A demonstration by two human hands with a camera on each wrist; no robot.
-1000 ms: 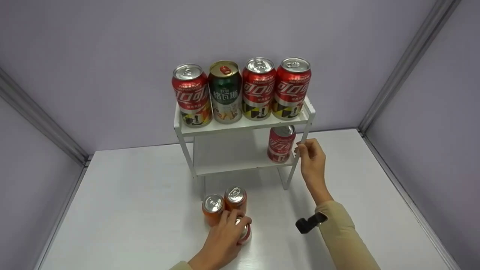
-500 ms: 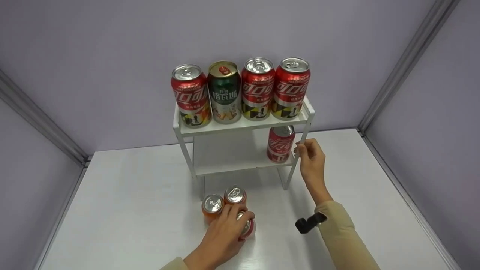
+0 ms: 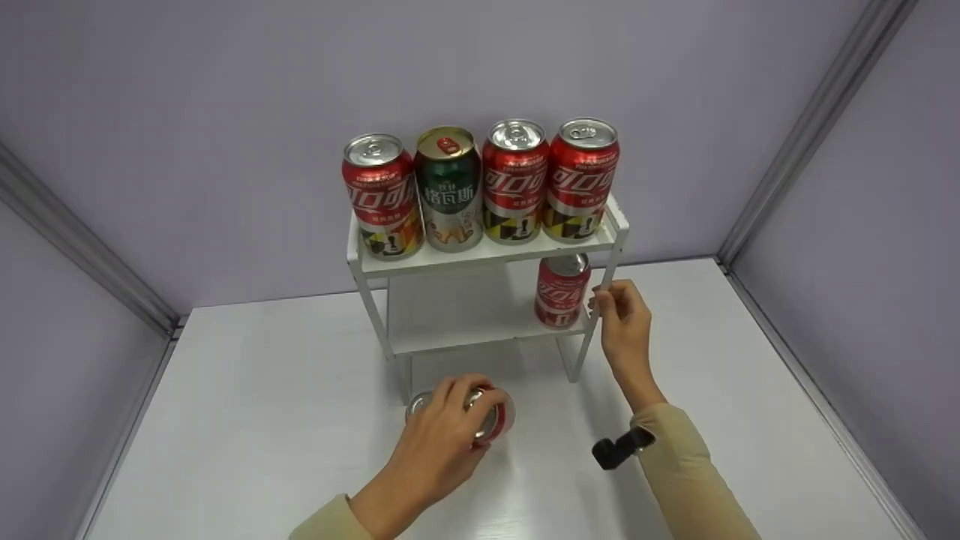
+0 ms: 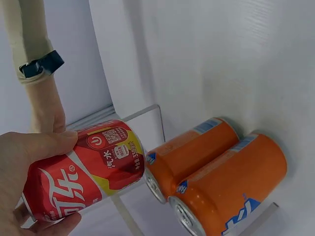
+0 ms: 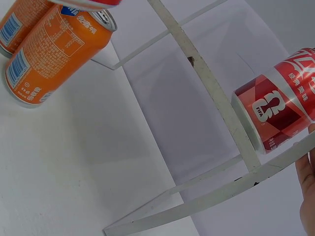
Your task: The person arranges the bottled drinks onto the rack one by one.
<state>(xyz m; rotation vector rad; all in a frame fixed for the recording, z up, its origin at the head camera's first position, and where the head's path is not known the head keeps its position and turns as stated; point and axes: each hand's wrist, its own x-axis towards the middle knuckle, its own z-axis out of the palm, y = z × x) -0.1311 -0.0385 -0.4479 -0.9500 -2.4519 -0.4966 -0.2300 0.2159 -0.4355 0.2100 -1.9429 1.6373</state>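
My left hand (image 3: 439,435) grips a red cola can (image 4: 88,169), thumb on one side and fingers on the other. The can is lifted off the table, in front of the white two-tier rack (image 3: 457,311). Two orange soda cans (image 4: 234,187) stand side by side on the table, mostly hidden behind my left hand in the head view. At the rack's right post my right hand (image 3: 628,322) holds on with curled fingers and thumb. Just inside that post, a red cola can (image 3: 560,296) stands on the lower shelf.
Along the top shelf stand several cans in a row: red cola cans (image 3: 381,199) and a green-and-white can (image 3: 450,191). Pale walls (image 3: 262,150) close in the white table (image 3: 277,420) at the back and sides.
My left hand has raised the red cola can from beside the orange cans and moved it toward the rack, covering more of them. The right hand stays at the post.
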